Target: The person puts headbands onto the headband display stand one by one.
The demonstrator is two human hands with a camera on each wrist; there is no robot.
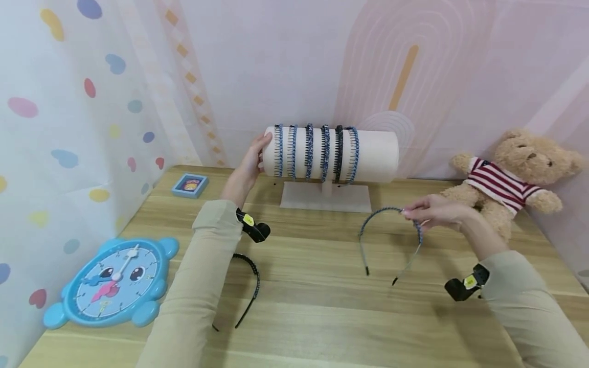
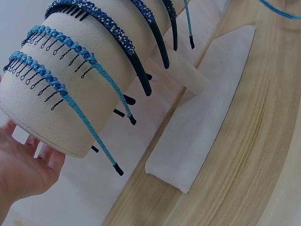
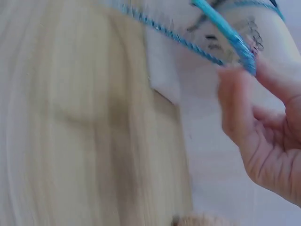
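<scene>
A white headband display roll [image 1: 375,156] on a flat-based stand carries several blue and dark headbands with comb teeth. My left hand [image 1: 249,166] rests against the roll's left end. In the left wrist view, its fingers [image 2: 52,161] touch that end's lower edge, beside a braided blue headband [image 2: 84,117]. My right hand [image 1: 434,210] pinches another blue wrapped headband [image 1: 362,228] near the top of its curve, its dark-tipped ends pointing down over the table. In the right wrist view, thumb and fingers close on this held headband [image 3: 221,23], which is blurred.
A black headband [image 1: 255,278] lies on the wooden table [image 1: 317,317], partly hidden by my left sleeve. At left are a blue toy clock [image 1: 115,283] and a small blue framed picture [image 1: 190,185]. A teddy bear [image 1: 520,171] sits at the right back.
</scene>
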